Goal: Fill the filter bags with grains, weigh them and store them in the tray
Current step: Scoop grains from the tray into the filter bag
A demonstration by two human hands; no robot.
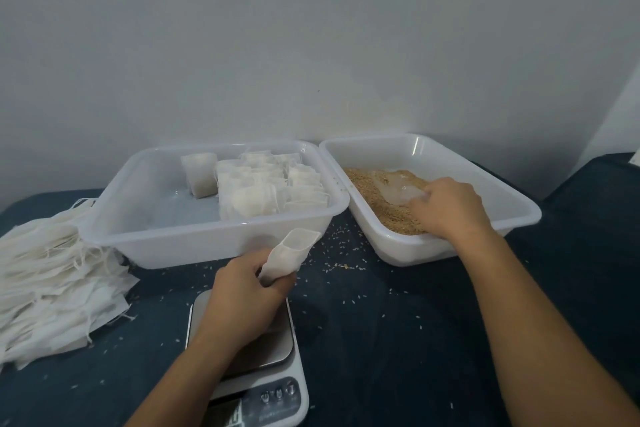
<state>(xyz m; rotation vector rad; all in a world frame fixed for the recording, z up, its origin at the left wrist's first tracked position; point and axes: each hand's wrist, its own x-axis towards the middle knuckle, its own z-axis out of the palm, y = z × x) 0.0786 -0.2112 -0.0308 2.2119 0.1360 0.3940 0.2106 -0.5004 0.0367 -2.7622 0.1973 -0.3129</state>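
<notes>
At six o'clock, nearest the camera, a kitchen scale (pixel 258 357) sits on the dark cloth-covered table (pixel 398 340), placed so each filled bag can be weighed without a reach. Just above its steel platform the left hand (pixel 242 291) pinches an empty filter bag (pixel 289 255) by its lower end, fingers curled round it; the bag's open mouth stands clear of the grip and tilts toward one o'clock, apparently readied to receive grain. At nine o'clock lies a loose stack of unused bags (pixel 52 284), strings trailing. Spilled grains (pixel 341 265) dot the cloth between the containers. At two o'clock the right hand (pixel 446 208) reaches into the grain tray (pixel 512 204), fingers closed on the handle of a clear plastic scoop (pixel 398 189) whose bowl is bedded in the brown grain (pixel 377 198), likely loading a portion. At eleven o'clock, against the pale wall (pixel 311 28), the storage tray (pixel 114 198) holds rows of filled bags (pixel 263 184) packed toward its right side.
</notes>
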